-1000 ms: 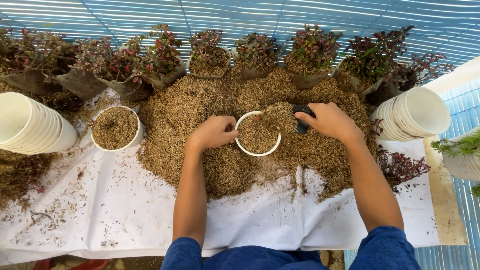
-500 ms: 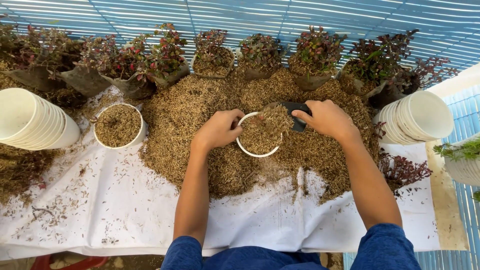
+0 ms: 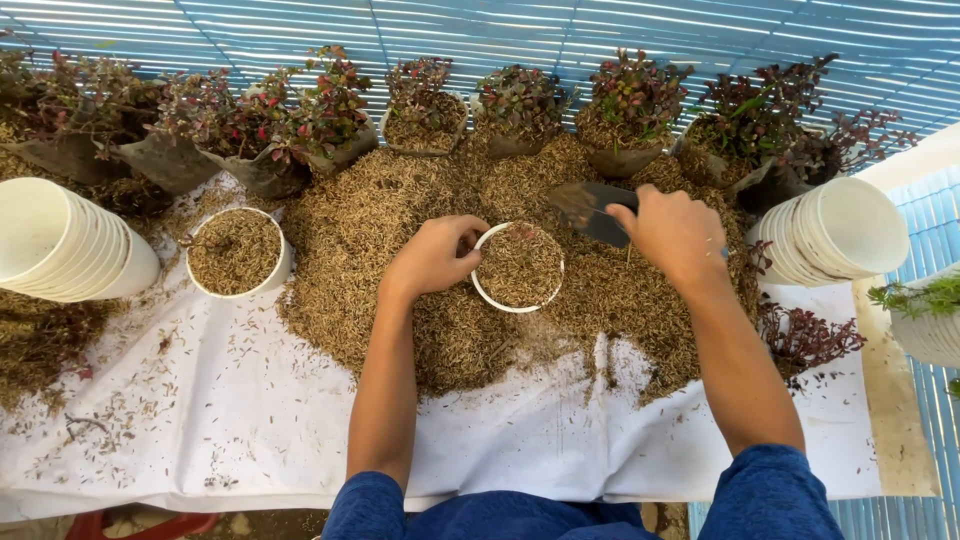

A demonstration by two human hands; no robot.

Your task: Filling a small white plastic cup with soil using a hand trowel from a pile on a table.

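White plastic sheet (image 3: 250,430) heaped with brown husk mix (image 3: 400,250), potted plants along the far edge.
Left hand (image 3: 435,255) clasps the round white plastic pot (image 3: 518,267) by its left rim; right hand (image 3: 675,232) grasps a dark trowel (image 3: 590,210) just beyond it. Bare sheet lies near.

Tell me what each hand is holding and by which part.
Left hand grips the white pot by its rim. Right hand holds a dark trowel by its handle, hidden in the fist.
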